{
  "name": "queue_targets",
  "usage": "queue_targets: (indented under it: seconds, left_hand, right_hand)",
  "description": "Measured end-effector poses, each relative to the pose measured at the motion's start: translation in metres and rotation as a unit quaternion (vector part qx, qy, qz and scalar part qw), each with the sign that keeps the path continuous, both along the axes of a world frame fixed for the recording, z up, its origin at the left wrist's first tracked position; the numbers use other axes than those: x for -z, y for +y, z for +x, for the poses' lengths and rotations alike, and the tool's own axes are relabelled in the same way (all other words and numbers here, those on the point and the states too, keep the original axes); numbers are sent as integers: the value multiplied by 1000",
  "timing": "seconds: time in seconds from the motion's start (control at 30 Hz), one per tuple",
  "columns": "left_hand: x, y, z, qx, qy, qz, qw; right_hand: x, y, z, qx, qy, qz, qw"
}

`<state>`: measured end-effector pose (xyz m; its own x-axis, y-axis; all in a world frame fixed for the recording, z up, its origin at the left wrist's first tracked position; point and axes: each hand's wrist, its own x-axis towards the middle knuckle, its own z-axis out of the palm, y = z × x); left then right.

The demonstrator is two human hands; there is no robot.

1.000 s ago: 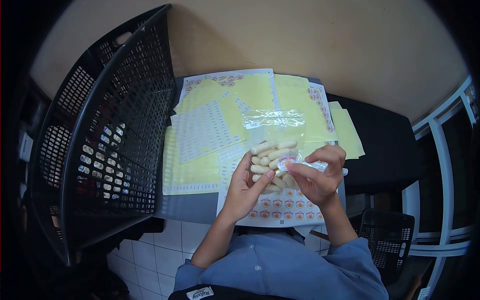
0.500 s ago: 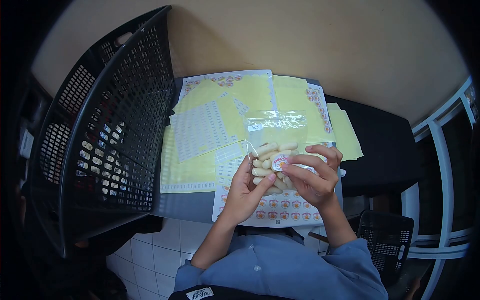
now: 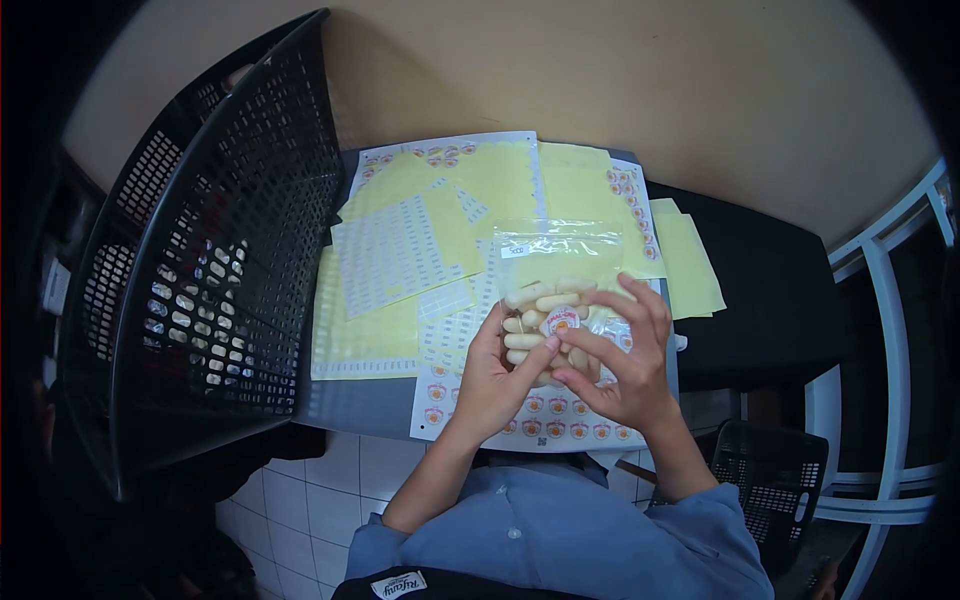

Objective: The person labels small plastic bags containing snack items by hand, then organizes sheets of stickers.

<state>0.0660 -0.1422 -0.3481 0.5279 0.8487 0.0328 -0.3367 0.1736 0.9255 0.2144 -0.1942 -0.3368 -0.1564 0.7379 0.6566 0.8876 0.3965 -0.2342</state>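
A clear zip bag (image 3: pixel 560 245) full of pale, finger-shaped pieces (image 3: pixel 530 342) is held above the sticker sheets, with a small white label near its top. My left hand (image 3: pixel 500 375) grips the bag's left side, thumb across its front. On the front of the bag lies a round logo sticker (image 3: pixel 561 320), pink and orange on white. My right hand (image 3: pixel 630 360) has its fingers spread at the bag's right side. Its index fingertip touches the sticker's lower edge, near the left thumb. The back of the bag is hidden.
Below the bag lies a sheet of printed stickers (image 3: pixel 530 428). Yellow backing sheets (image 3: pixel 365 345) and a sheet of small labels (image 3: pixel 395 255) cover the grey table (image 3: pixel 355 400). A tall black basket (image 3: pixel 235 240) stands at left; another black basket (image 3: pixel 770 480) is low at right.
My right hand's fingers have spread apart, and the sticker now lies on the bag with the index fingertip at its lower edge. The view has shifted slightly.
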Motion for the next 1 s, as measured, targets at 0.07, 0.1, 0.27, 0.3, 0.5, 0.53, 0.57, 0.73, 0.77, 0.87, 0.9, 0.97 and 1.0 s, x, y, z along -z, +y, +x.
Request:
queue_targets:
  seconds: [0.07, 0.1, 0.27, 0.3, 0.5, 0.53, 0.57, 0.73, 0.77, 0.87, 0.9, 0.97, 1.0]
  left_hand:
    - [1, -1, 6, 5, 1, 16, 1000]
    - [2, -2, 9, 7, 1, 16, 1000]
    - [1, -4, 21, 14, 17, 78, 997]
    - [0, -4, 24, 16, 17, 77, 997]
    - [1, -6, 43, 19, -13, 43, 999]
    - [-1, -6, 46, 18, -13, 36, 999]
    - [-2, -6, 49, 17, -12, 28, 999]
    - [-1, -10, 69, 13, -14, 38, 999]
    - [2, -11, 75, 3, -19, 51, 999]
    - [11, -12, 92, -35, -4, 72, 997]
    - [16, -11, 96, -31, 6, 69, 997]
    - [21, -12, 104, -18, 28, 78, 996]
    - [24, -12, 107, -7, 52, 85, 995]
  right_hand:
    - [-1, -1, 4, -4, 53, -8, 999]
    - [-3, -1, 5, 3, 46, -27, 999]
    - [-13, -2, 15, 39, 72, -99, 992]
    - [-11, -3, 19, 41, 72, -100, 992]
    - [-2, -12, 44, 3, 158, -7, 987]
    - [3, -16, 48, 17, 97, 32, 995]
    - [5, -19, 52, 31, 35, 72, 996]
    - [6, -19, 69, 7, 100, 94, 990]
    - [10, -21, 68, -20, 243, 22, 970]
    - [29, -24, 79, -82, 384, -110, 913]
    - [31, -25, 80, -77, 452, -142, 877]
    - [38, -22, 90, -73, 515, -188, 833]
    - [44, -18, 98, -72, 515, -187, 833]
